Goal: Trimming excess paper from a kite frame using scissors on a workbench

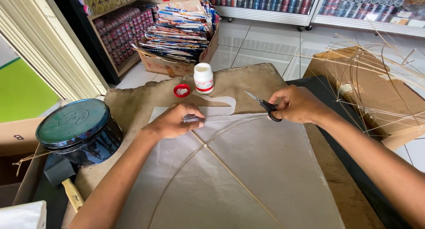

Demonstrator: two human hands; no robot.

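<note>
Two hands busy: your left hand (177,121) pins the grey paper (248,167) mid-desk, fingers pressed flat, while your right hand (297,104) grips the scissors (262,104). Keep the paper taut, snip alongside the bamboo stick (230,119).

Bright, even daylight — soft shadows, glare on tin lid (72,121); edges bowed, probably wide lens — focus sharp.

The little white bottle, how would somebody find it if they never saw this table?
Start at the brown paper-covered worktable and look to its far edge, beyond the pale sheet of paper. The small white plastic bottle with a red band stands upright there. Beside it lies its round red cap; it is the only upright white thing there.
</note>
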